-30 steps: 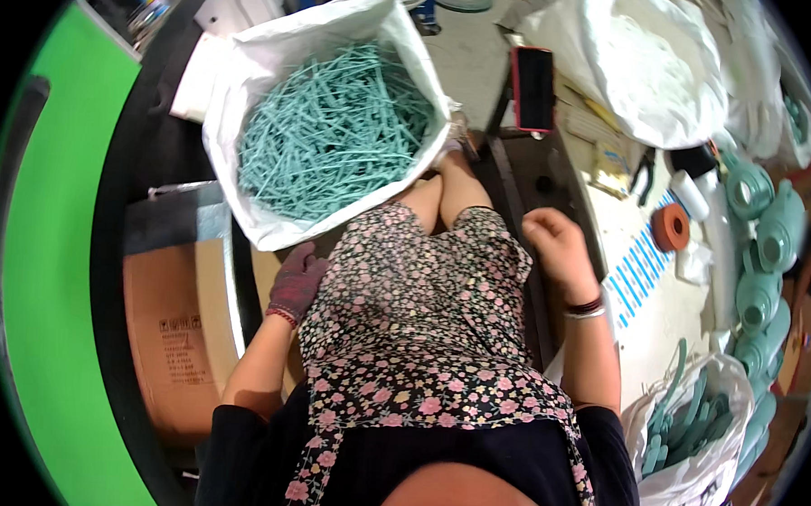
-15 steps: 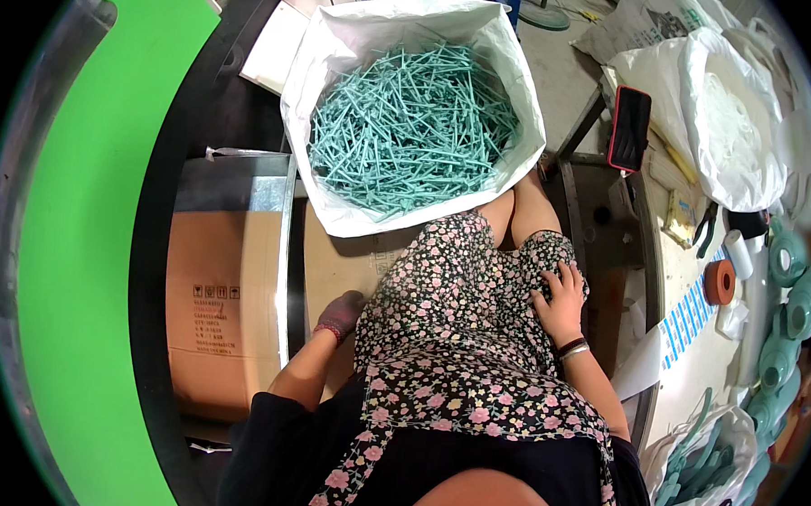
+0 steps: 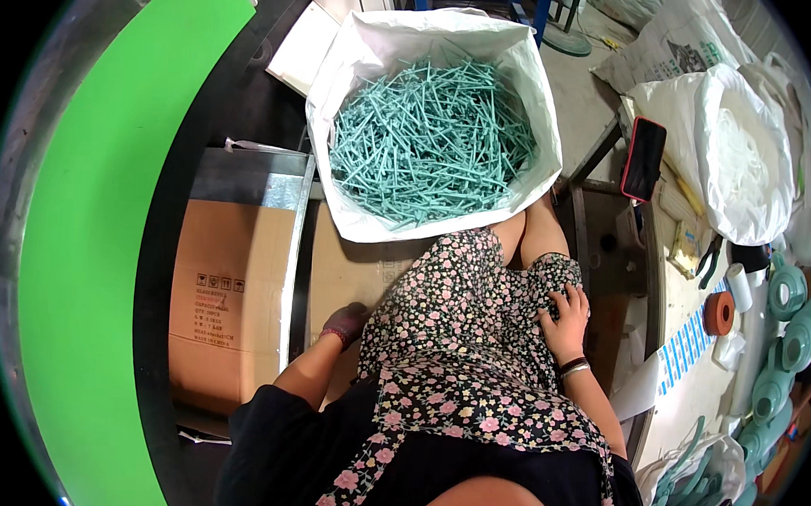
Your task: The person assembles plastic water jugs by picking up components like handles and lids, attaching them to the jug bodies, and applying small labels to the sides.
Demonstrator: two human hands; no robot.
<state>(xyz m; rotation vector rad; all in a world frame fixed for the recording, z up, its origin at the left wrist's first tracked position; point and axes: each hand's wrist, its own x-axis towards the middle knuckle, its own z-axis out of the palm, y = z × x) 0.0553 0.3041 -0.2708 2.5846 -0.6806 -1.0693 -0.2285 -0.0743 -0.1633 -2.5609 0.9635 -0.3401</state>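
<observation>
1. The right hand (image 3: 565, 325) lies on the floral apron (image 3: 452, 336) over the right thigh, its fingers (image 3: 574, 301) spread loosely apart, touching only the cloth and grasping nothing; a dark band and a pale one circle the wrist.
2. The left hand (image 3: 344, 324), in a dark purplish glove, hangs low beside the left thigh, next to a cardboard panel (image 3: 333, 259). Its fingers are dim and partly turned away – I cannot tell whether they are curled or loose.
3. Just beyond the knees stands a wide-mouthed white sack (image 3: 545, 105), filled with thin teal sticks (image 3: 433, 146) (jumbled every which way); neither hand touches it.
4. To the right runs the pale surface (image 3: 679, 410). On it lie a blue-striped sheet (image 3: 686, 351), a reddish-brown roll (image 3: 710, 313), a white roll (image 3: 740, 287) and dark-handled pliers (image 3: 710, 263). A red-cased phone (image 3: 643, 159) is propped near its edge.
5. Farther right, teal rounded parts (image 3: 771, 388) form a row, with a white bag (image 3: 712, 176) of whitish pieces above them.
6. To the left, a brown carton (image 3: 227, 290) sits beside a black-edged green panel (image 3: 89, 239). At the top, blue metal legs (image 3: 543, 10) stand on a grey floor (image 3: 580, 89).
</observation>
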